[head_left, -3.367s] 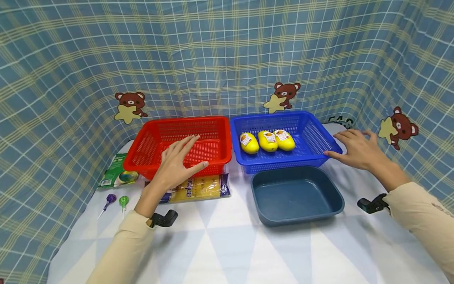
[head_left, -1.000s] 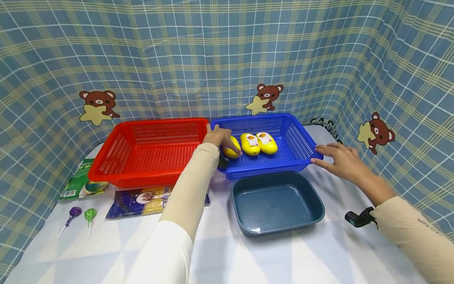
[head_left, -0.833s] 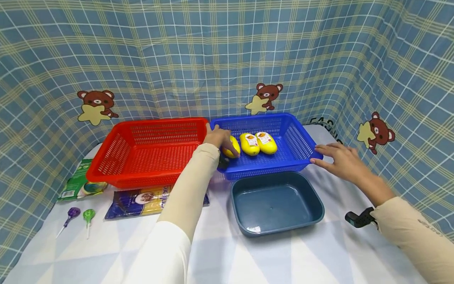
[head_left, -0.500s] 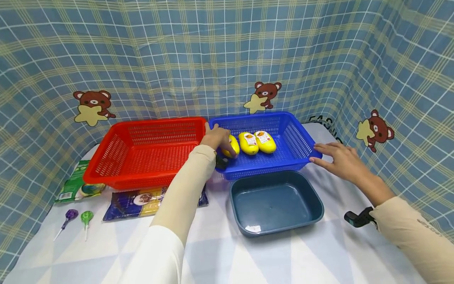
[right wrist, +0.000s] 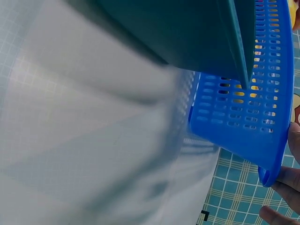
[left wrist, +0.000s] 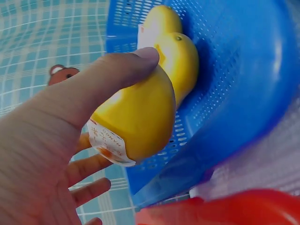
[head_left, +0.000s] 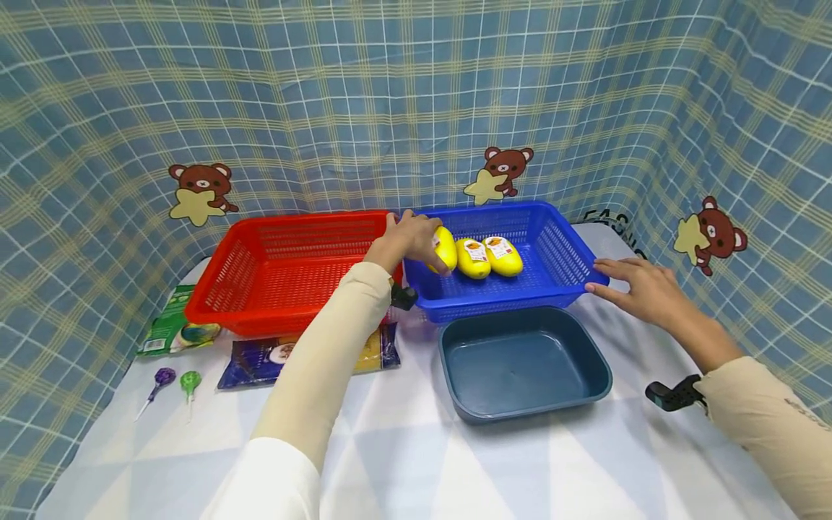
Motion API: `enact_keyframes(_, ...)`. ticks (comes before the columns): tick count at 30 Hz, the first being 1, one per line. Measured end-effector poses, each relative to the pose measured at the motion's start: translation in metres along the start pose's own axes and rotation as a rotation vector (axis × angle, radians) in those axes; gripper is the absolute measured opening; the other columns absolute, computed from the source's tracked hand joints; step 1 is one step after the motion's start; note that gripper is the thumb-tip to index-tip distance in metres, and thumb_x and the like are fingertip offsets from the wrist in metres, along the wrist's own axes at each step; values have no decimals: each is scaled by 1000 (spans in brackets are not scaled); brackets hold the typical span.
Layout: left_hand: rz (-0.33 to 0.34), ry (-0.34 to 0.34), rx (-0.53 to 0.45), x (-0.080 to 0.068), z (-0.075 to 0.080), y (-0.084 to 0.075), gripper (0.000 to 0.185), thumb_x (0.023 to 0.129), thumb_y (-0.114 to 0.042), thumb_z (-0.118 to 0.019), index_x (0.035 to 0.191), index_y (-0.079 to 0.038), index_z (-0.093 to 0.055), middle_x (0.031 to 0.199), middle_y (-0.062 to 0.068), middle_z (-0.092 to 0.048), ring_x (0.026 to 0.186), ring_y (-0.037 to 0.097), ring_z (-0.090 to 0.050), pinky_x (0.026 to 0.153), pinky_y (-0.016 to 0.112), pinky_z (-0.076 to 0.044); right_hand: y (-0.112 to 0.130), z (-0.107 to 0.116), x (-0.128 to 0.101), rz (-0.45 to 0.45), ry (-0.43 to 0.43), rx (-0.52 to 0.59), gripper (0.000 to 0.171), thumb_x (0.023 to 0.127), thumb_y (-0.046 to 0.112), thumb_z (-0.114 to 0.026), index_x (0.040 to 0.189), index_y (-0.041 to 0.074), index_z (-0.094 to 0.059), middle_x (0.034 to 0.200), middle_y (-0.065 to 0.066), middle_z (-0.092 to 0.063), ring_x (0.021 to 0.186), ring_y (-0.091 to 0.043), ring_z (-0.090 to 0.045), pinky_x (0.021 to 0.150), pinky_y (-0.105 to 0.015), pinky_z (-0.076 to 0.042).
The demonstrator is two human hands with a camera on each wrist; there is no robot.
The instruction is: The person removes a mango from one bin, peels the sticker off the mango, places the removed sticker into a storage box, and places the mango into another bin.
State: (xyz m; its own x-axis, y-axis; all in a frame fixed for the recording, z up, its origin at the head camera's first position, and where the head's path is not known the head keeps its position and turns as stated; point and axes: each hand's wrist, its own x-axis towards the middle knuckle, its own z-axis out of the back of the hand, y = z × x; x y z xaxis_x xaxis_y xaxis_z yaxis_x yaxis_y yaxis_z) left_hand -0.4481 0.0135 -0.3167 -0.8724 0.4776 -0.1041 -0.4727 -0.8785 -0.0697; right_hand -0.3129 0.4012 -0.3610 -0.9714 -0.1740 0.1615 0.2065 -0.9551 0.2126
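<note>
A yellow mango (head_left: pixel 445 248) with a printed label is gripped between the thumb and fingers of my left hand (head_left: pixel 413 238). It is raised over the left end of the blue basket (head_left: pixel 513 297). In the left wrist view the thumb lies across the top of this mango (left wrist: pixel 140 115), and fingers show beyond its label. Two more labelled mangoes, one (head_left: pixel 473 258) beside the other (head_left: pixel 504 257), lie on the basket floor. My right hand (head_left: pixel 643 290) touches the basket's right rim with its thumb and fingertips, fingers loosely extended.
A red basket (head_left: pixel 260 316) stands left of the blue one. In front of the blue basket sits a dark teal tub (head_left: pixel 520 415). A pasta packet (head_left: pixel 253 361), a green packet (head_left: pixel 170 325), a purple lollipop (head_left: pixel 165 376) and a green lollipop (head_left: pixel 191 381) lie at the left.
My left hand reached into the blue basket, took hold of the leftmost mango and has lifted it slightly. The right hand stays at the basket's right rim. The head view has shifted a little.
</note>
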Motion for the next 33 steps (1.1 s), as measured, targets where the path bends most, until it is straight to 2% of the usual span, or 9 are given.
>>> enact_keyframes(6, -42, -40, -37, -22, 7, 3, 100, 69, -65, -79, 152, -24, -41, 148, 4, -48, 126, 31, -37, 101, 56, -28, 2, -2, -1, -30, 18, 20, 70, 96, 55, -60, 144, 4, -52, 144, -27, -48, 135, -51, -32, 91, -74, -24)
enact_keyframes(15, -130, -133, -14, -68, 17, 6, 100, 69, -65, -79, 152, -23, -41, 149, 2, -47, 129, 29, -37, 97, 52, -30, 1, -4, -1, -29, 28, 8, 72, 96, 54, -59, 144, 2, -50, 142, -32, -47, 131, -55, -33, 86, -75, -28)
enact_keyframes(24, -150, -168, 20, -109, 17, 13, 102, 69, -66, -77, 153, -22, -39, 150, 2, -45, 131, 27, -35, 98, 50, -30, 5, -2, -3, -30, 35, 6, 73, 97, 55, -57, 145, 1, -48, 141, -36, -44, 129, -58, -32, 84, -74, -28)
enact_keyframes(33, -164, -215, -7, -153, 12, 23, 100, 68, -61, -80, 152, -22, -42, 150, 2, -46, 132, 26, -35, 102, 54, -30, 4, 0, -2, -20, 48, 1, 72, 99, 53, -56, 146, 0, -47, 142, -37, -42, 129, -59, -31, 83, -73, -28)
